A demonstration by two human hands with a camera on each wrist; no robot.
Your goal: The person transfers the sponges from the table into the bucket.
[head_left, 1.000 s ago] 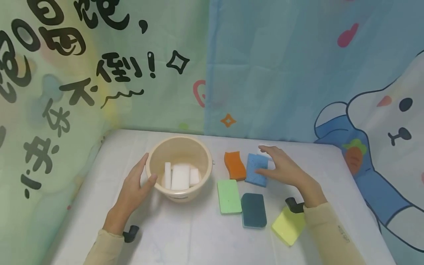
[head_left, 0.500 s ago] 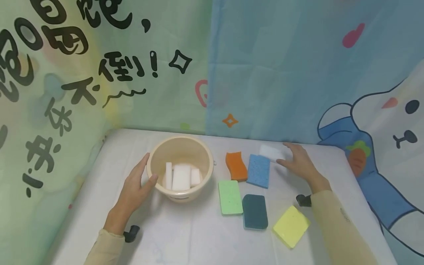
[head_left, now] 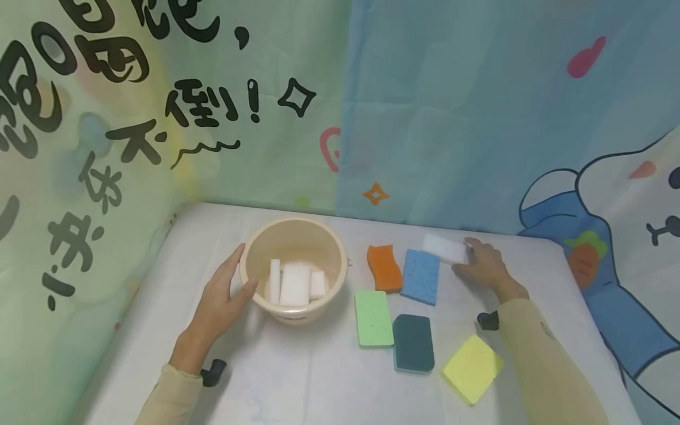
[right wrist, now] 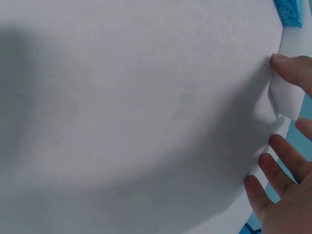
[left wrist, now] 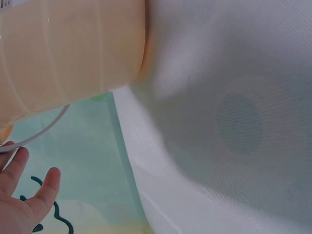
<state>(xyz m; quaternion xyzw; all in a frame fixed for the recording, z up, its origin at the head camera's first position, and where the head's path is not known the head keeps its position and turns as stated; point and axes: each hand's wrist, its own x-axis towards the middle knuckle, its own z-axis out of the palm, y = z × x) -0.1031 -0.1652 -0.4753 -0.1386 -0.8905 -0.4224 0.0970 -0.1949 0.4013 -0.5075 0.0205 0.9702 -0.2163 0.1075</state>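
Head view puts our right hand (head_left: 487, 267) at the right end of the white block (head_left: 445, 248), which lies near the table's far edge. Our thumb is at its near side and our fingers are at its end; the right wrist view shows the other fingers spread, and we cannot tell whether thumb and forefinger pinch it. Our left hand (head_left: 216, 310) is spread wide, thumb at the rim of the bucket (head_left: 291, 317), fingers along its outer side, holding nothing in a curl. In the left wrist view we see the handle (left wrist: 46, 132) by those fingertips.

Inside the bucket we count three white pieces (head_left: 295, 284), one of them on edge. Next to the block's left end lies the blue sponge (head_left: 420, 276), with the orange sponge (head_left: 384, 268) just left of it. Nearer us, the green sponge (head_left: 374, 319) and the teal sponge (head_left: 414, 343) sit side by side, and the yellow sponge (head_left: 472, 369) lies turned cornerwise, apart from them. All rest on the white table (head_left: 313, 383), and a printed curtain (head_left: 425, 136) hangs behind.
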